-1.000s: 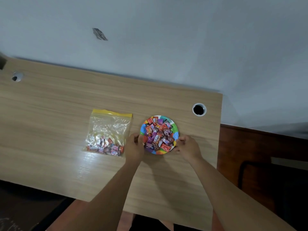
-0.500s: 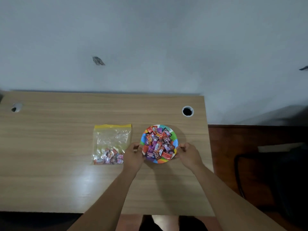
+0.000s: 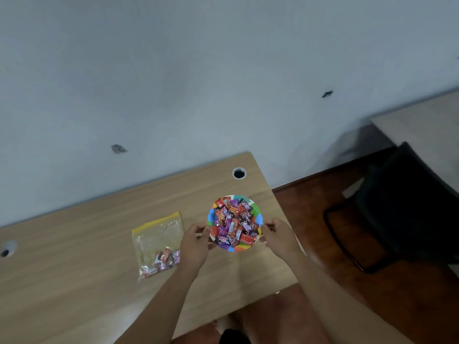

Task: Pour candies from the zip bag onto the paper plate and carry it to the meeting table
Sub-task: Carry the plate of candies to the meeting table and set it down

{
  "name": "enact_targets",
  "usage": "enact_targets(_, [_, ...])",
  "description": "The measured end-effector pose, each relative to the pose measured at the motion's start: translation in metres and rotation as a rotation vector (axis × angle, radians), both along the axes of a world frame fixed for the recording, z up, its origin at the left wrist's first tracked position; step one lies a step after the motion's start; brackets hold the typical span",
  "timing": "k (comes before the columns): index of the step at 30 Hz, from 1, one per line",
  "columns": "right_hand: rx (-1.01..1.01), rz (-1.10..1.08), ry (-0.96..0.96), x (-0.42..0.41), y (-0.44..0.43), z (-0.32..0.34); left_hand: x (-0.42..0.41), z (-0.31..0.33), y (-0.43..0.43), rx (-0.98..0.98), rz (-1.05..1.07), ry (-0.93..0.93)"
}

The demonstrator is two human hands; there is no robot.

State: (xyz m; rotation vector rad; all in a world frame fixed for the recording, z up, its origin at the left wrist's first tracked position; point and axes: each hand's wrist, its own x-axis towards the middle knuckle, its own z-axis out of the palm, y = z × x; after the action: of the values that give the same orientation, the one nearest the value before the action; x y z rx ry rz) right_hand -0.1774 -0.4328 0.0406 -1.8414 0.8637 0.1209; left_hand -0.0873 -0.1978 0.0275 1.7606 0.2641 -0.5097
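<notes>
Wooden surface [image 3: 74, 256] across lower left of frame. Zip bag [image 3: 159, 244] flat on it, left of centre. Paper plate [image 3: 258, 216] heaped with candies [image 3: 233, 223], centre frame. Left hand [image 3: 195, 244] and right hand [image 3: 279, 235] clamped on opposite plate rims.

Matt wood-grain desk [image 3: 87, 244] – glossy (clear) zip bag [image 3: 159, 242]

Rainbow-striped paper plate [image 3: 258, 216], red and purple candies [image 3: 232, 223], yellow-topped clear zip bag [image 3: 159, 234].

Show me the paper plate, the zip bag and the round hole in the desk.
paper plate [image 3: 240, 248]: head view, near rim.
zip bag [image 3: 159, 234]: head view, clear middle.
round hole [image 3: 239, 173]: head view, dark centre.
</notes>
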Motion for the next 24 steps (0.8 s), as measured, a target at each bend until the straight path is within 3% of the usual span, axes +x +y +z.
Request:
enact_targets(7, [-0.033, -0.106, -0.025, -0.083, -0.022, 0.037, -0.065, 0.029, -0.036, -0.045, -0.097, -0.059])
enact_targets(24, [-0.139, -0.422, -0.035, -0.407, -0.111, 0.072, -0.323, 0.063, -0.175, -0.06, -0.43, -0.052])
